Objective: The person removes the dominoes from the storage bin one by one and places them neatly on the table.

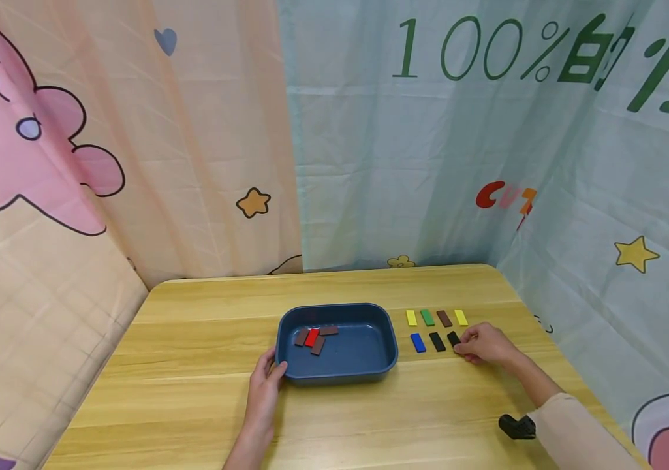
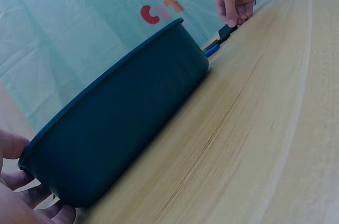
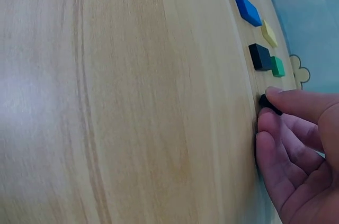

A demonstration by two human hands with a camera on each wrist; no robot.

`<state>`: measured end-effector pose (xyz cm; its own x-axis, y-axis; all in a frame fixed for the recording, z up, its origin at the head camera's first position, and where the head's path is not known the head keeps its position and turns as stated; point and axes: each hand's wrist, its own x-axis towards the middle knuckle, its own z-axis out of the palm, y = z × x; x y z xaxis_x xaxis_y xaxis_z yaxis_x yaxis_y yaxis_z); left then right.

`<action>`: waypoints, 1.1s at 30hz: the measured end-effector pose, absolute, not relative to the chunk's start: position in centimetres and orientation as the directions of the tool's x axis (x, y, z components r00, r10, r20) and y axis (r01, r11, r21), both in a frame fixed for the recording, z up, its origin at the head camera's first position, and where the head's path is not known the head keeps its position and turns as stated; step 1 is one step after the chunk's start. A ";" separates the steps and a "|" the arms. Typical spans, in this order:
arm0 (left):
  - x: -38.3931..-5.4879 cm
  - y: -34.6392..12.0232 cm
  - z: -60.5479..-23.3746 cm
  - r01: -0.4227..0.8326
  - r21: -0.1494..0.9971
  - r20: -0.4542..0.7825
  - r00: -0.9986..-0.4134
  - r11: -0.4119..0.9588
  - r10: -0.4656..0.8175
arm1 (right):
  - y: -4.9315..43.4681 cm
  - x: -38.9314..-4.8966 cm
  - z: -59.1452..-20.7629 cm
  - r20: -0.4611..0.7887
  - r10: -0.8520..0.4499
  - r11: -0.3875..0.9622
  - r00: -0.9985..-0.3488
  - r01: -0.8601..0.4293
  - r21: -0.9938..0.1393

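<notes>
Gripped the left end of a blue tray (image 1: 363,343) with the left hand (image 1: 264,384), thumb at the rim near the corner and fingers along the outer wall. Pinched a black block (image 1: 453,337) between thumb and forefinger of the right hand (image 1: 487,344), well right of the tray. Could not tell about contact between that block and the wooden table (image 1: 181,365) below. Saw the tray resting on the table just right of the left hand, between both hands. Noted three brown blocks (image 1: 318,346) and a red block (image 1: 311,337) inside, gathered in the end nearest the left hand. Found a second black block (image 1: 436,342) just left of the right fingertips, and a blue block (image 1: 418,343) farther left, near the tray. Made out another row beyond these: a yellow block (image 1: 411,318) nearest the tray, then a green block (image 1: 427,318), a fourth brown block (image 1: 444,318) and, just beyond the right fingertips, a second yellow block (image 1: 461,318). Wore a beige sleeve (image 1: 575,427) on the right forearm. Spotted a black object (image 1: 513,427), too dark to identify, just left of that sleeve and nearer the body than the right hand. Faced printed curtains (image 1: 369,163) beyond both hands.
</notes>
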<state>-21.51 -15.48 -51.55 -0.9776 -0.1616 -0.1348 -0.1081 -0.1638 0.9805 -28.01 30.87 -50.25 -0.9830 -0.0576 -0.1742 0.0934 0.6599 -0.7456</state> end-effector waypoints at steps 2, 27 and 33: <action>-21.5 -15.4 -51.6 -0.106 0.981 -0.133 -0.978 -0.163 -0.161 | 30.9 -28.0 -50.2 -0.174 -0.045 0.662 -0.984 0.101 -0.742; -21.5 -15.5 -51.6 -0.104 0.981 -0.133 -0.976 -0.166 -0.172 | 30.8 -27.7 -49.7 -0.086 -0.043 0.783 -0.995 0.020 -0.622; -21.6 -15.5 -51.6 -0.104 0.981 -0.132 -0.977 -0.164 -0.169 | 30.5 -28.0 -48.9 -0.046 -0.065 0.791 -0.997 -0.023 -0.612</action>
